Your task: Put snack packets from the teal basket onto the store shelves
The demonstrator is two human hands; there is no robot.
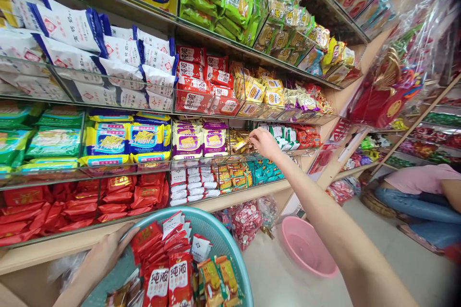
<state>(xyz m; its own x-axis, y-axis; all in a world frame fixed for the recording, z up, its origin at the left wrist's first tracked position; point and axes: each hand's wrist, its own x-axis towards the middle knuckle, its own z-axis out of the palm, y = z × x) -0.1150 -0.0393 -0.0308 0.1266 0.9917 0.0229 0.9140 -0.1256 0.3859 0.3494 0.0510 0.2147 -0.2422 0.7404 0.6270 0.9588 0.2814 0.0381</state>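
My left hand (pixel 108 247) grips the left rim of a teal plastic basket (pixel 236 249), its fingers partly hidden by the rim. Inside lie red-and-white biscuit packets (pixel 162 280), several plain red packets (pixel 147 239) and gold-and-green packets (pixel 219 276). My right arm reaches forward to the shelf. There my right hand (pixel 264 141) is closed, fingertips pinched at a small gold-brown snack packet (pixel 242 143) at the front of its compartment. White-and-green packets (pixel 284 134) stand just right of that hand, purple-and-cream biscuit packets (pixel 214 139) to its left.
Clear dividers split the tiered shelves of wrapped snacks, with white-and-blue packets (pixel 72 28) at upper left. A pink basin (pixel 306 249) sits on the floor beside bagged goods (pixel 247 223). At right, a person in jeans (pixel 414 201) crouches near more shelves; a wrapped red bundle (pixel 382 95) juts out.
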